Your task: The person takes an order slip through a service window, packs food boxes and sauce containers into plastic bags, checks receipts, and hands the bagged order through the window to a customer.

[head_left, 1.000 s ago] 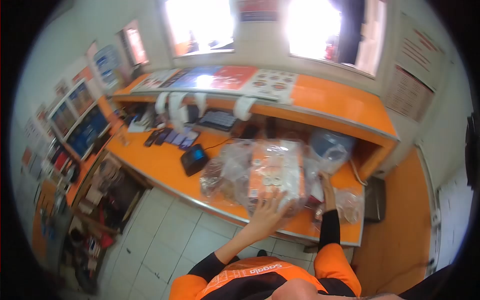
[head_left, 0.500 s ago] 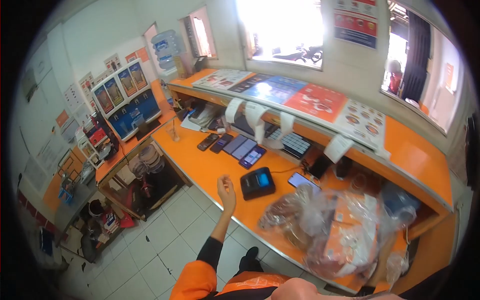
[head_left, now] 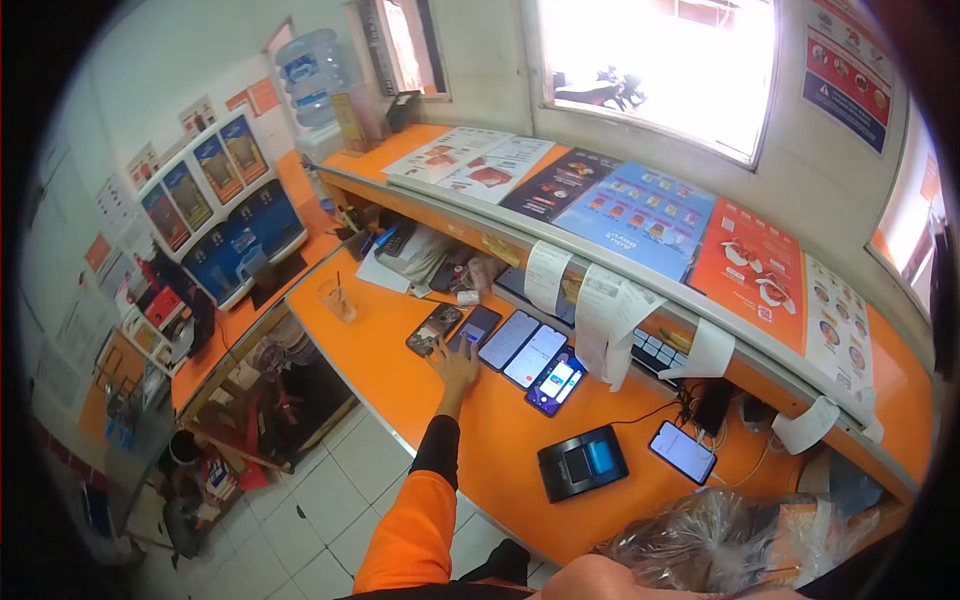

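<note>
– How is the left hand [head_left: 458, 372]?
– Fingers spread, tips over the near edge of a dark phone [head_left: 479, 323]; whether they touch it, I can't tell
– What's hard to make out?
– The phone's near end, behind the fingers; the plastic bag [head_left: 695, 535], well off to the hand's right, is partly out of view
– And around it?
– An orange counter [head_left: 480, 430] beneath the hand, a black printer [head_left: 583, 462] to its right, a bright window [head_left: 650, 75] far beyond
– The phone itself?
– Just ahead of the fingertips, flat, slim, mostly dim, beside a patterned phone [head_left: 434, 326]
</note>
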The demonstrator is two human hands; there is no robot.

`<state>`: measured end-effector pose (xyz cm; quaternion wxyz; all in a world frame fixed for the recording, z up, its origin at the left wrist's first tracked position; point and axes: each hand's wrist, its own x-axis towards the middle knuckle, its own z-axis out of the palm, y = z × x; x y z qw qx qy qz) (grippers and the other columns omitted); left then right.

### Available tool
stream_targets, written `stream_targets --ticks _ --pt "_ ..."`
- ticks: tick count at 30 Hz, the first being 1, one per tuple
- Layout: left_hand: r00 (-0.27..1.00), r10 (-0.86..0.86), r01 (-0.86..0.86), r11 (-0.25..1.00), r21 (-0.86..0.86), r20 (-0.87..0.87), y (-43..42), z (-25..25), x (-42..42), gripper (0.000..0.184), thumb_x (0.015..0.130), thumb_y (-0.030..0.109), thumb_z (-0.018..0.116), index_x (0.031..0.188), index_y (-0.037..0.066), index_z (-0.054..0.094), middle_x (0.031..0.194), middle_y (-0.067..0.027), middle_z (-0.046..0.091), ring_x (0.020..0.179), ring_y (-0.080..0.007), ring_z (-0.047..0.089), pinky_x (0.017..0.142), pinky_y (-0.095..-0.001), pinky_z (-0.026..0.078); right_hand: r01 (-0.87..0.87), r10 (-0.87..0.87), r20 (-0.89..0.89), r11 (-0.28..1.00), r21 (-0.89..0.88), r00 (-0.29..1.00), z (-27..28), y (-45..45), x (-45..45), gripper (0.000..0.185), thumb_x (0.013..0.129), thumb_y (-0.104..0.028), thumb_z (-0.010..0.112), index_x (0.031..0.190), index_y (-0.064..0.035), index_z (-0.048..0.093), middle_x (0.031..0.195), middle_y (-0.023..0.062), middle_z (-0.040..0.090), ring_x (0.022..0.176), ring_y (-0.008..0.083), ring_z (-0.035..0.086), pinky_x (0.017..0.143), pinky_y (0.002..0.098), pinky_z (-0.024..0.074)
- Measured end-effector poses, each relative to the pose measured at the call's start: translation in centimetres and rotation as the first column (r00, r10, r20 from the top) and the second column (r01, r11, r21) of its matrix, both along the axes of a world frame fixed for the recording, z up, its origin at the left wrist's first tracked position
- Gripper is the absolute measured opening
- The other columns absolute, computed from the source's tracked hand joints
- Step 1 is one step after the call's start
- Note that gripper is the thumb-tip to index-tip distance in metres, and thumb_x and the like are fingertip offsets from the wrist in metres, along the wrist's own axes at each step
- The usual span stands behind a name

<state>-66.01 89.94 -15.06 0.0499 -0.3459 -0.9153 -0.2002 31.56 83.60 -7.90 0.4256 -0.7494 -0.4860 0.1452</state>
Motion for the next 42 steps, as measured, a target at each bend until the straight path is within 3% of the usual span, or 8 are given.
stream_targets --ticks 9,19,22,24,29,32,36,42 --pt "0.996 -0.077 0.075 0.997 -0.03 -0.049 -0.1 0.1 -0.7 0.053 0.092 0.051 0.033 0.13 0.021 0.053 0.146 -0.0215 0.023 0.137 -0.0383 0.013 0.106 -0.0618 0.005 0.098 -0.1 0.035 0.994 0.036 0.994 1.8 -6.5 0.6 0.042 0.093 -0.022 0.052 0.129 -0.0004 0.046 0.126 0.0128 0.051 0.11 0.0237 0.052 0.091 0.0346 0.0426" --pt "0.994 -0.043 0.032 0.992 -0.118 -0.096 0.2 0.5 -1.0 0.053 0.093 0.046 0.039 0.131 0.01 0.047 0.134 -0.0307 0.037 0.125 -0.0458 0.036 0.097 -0.0544 0.037 0.16 -0.155 -0.043 0.964 0.213 0.987 5.9 -24.0 -2.0 0.041 0.094 -0.023 0.053 0.13 -0.0032 0.048 0.123 0.0094 0.055 0.106 0.0185 0.055 0.089 0.0311 0.0429" --pt "0.947 -0.029 0.111 0.964 0.241 -0.32 -0.1 -0.5 1.4 0.05 0.091 0.035 0.051 0.123 -0.003 0.049 0.12 -0.0283 0.051 0.109 -0.0434 0.051 0.091 -0.0447 0.044 0.326 -0.323 -0.057 0.909 0.258 0.945 11.9 -30.0 -11.3 0.036 0.093 -0.026 0.055 0.124 -0.0082 0.053 0.098 0.0026 0.058 0.087 0.0112 0.053 0.075 0.0241 0.0409" --pt "0.955 -0.16 0.294 0.631 0.718 -0.251 -4.0 7.5 10.8 0.042 0.091 0.026 0.054 0.119 -0.005 0.05 0.116 -0.0261 0.054 0.102 -0.0419 0.054 0.09 -0.046 0.043 0.374 -0.359 -0.103 0.892 0.253 0.928 13.8 -36.2 -14.7 0.031 0.093 -0.019 0.054 0.12 -0.0048 0.055 0.096 0.0026 0.057 0.09 0.0117 0.054 0.08 0.0251 0.0437" --pt "0.893 -0.43 0.294 0.328 0.898 -0.136 -15.3 9.5 29.8 0.035 0.093 0.018 0.052 0.118 -0.006 0.045 0.118 -0.0224 0.047 0.109 -0.0373 0.046 0.097 -0.0457 0.034 0.493 -0.436 -0.247 0.83 0.262 0.865 12.2 -55.1 -19.8 0.034 0.091 -0.025 0.056 0.118 -0.0041 0.056 0.088 0.0028 0.058 0.079 0.0108 0.054 0.075 0.0248 0.0443" --pt "0.641 -0.764 0.298 0.16 0.941 -0.072 -22.0 9.5 40.4 0.038 0.094 0.024 0.047 0.12 -0.004 0.039 0.114 -0.0168 0.041 0.111 -0.0285 0.04 0.095 -0.0412 0.032 0.582 -0.481 -0.354 0.763 0.282 0.802 9.4 -65.0 -22.7 0.031 0.091 -0.024 0.056 0.114 -0.0036 0.057 0.087 0.002 0.058 0.082 0.0102 0.055 0.076 0.025 0.0445" --pt "0.335 -0.807 0.459 -0.31 0.832 -0.486 -27.9 16.3 50.5 0.022 0.092 0.015 0.045 0.106 -0.001 0.048 0.103 -0.0142 0.048 0.098 -0.0259 0.044 0.087 -0.0395 0.034 0.651 -0.58 -0.336 0.742 0.158 0.742 7.7 -70.7 -24.4 0.025 0.093 -0.018 0.054 0.112 -0.0029 0.058 0.089 0.0014 0.058 0.082 0.0082 0.054 0.075 0.0219 0.0419" --pt "-0.304 -0.9 0.663 -0.436 0.609 -0.314 -23.9 33.4 61.5 0.019 0.087 0.018 0.054 0.099 0.004 0.058 0.093 -0.0128 0.058 0.095 -0.0307 0.054 0.082 -0.0403 0.04 0.519 -0.463 -0.341 0.85 0.092 0.818 11.1 -68.1 -21.7 0.022 0.092 -0.013 0.054 0.11 -0.0026 0.059 0.089 0.0024 0.058 0.086 0.0101 0.055 0.079 0.024 0.0434"
